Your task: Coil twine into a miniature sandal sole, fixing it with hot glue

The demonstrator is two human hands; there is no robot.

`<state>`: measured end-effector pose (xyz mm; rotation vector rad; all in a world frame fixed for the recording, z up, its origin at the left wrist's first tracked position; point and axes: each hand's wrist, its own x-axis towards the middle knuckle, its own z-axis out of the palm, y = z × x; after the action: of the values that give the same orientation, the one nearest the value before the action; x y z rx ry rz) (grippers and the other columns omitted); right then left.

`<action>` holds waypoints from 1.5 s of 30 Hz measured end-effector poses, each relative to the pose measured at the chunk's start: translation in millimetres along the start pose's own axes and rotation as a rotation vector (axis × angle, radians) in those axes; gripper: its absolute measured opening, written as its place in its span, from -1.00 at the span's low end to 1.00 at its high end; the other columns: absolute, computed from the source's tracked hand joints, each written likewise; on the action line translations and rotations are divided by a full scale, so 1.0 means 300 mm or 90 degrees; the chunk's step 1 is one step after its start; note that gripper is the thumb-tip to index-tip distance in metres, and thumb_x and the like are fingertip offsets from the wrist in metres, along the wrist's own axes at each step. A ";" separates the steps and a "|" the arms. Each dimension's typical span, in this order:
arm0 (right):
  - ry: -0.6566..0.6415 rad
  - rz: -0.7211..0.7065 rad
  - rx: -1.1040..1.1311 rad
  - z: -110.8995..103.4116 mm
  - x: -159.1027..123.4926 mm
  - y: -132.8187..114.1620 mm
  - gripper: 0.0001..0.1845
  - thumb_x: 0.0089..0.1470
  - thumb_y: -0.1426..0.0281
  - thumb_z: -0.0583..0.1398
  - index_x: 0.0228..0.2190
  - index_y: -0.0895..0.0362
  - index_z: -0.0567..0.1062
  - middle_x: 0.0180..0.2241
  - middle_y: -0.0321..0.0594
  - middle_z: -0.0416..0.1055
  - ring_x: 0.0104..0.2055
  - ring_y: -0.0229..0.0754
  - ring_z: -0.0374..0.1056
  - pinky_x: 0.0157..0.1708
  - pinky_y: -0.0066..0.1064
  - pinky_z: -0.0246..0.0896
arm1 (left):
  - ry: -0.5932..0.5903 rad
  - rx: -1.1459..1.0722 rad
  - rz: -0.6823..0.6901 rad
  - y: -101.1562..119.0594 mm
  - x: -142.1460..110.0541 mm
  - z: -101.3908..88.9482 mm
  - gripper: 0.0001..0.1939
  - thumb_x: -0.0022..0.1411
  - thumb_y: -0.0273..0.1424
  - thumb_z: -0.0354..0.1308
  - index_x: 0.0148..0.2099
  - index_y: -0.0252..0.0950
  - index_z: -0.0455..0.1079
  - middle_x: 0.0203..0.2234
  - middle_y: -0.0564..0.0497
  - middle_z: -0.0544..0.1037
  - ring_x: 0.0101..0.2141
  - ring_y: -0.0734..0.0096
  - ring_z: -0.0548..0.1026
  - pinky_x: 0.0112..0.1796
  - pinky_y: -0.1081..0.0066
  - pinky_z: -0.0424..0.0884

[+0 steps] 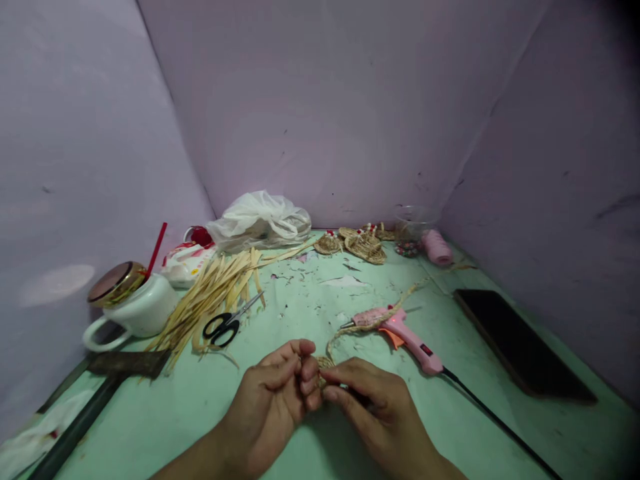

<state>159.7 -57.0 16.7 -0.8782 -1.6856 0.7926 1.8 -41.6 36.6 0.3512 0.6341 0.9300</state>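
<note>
My left hand (273, 397), palm partly up, has its fingers curled round a small piece of braided straw (326, 363). The thumb and forefinger of my right hand (383, 407) pinch the same piece at its right side. Most of the piece is hidden by my fingers. From it a long straw braid (410, 291) runs up and right, lying across a pink hot glue gun (407, 337). The glue gun rests on its side just beyond my right hand, its switch glowing red.
Black-handled scissors (225, 327) lie beside loose straw strips (215, 293) at left. Nearby are a hammer (127, 363), a white mug (145, 310) and a plastic bag (263, 220). Woven straw pieces (365, 247), a clear cup (413, 227), pink thread (437, 248) and a phone (520, 343) sit farther right.
</note>
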 end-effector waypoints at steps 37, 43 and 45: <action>0.035 -0.104 -0.160 -0.031 0.002 -0.037 -0.80 0.08 0.56 0.06 -0.53 0.12 0.33 -0.60 -0.32 0.26 -0.58 -0.33 0.22 -0.61 -0.51 0.06 | -0.060 0.026 -0.063 -0.029 0.000 -0.022 -0.80 -0.01 -0.46 0.27 -0.29 -0.37 0.37 -0.54 0.08 0.39 -0.70 0.72 0.22 -0.71 0.65 0.03; 0.023 -0.091 -0.058 -0.007 -0.002 -0.032 -0.84 0.02 0.58 0.19 -0.32 0.15 0.49 -0.46 -0.22 0.47 -0.43 -0.28 0.40 -0.44 -0.52 0.29 | -0.067 0.113 -0.064 -0.054 -0.002 -0.020 -0.71 -0.04 -0.34 0.34 -0.30 -0.36 0.36 -0.63 0.12 0.38 -0.75 0.75 0.16 -0.74 0.65 0.02; 0.017 -0.097 -0.089 -0.005 -0.007 -0.040 -0.85 0.02 0.59 0.15 -0.38 0.16 0.49 -0.52 -0.23 0.44 -0.49 -0.29 0.37 -0.50 -0.51 0.27 | -0.067 0.138 -0.061 -0.060 -0.003 -0.018 -0.68 -0.06 -0.29 0.36 -0.32 -0.34 0.35 -0.70 0.15 0.34 -0.77 0.74 0.14 -0.75 0.65 0.01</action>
<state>159.5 -64.7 26.0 -0.8390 -1.7771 0.5635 9.3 -52.5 23.0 0.5543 0.6508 0.7486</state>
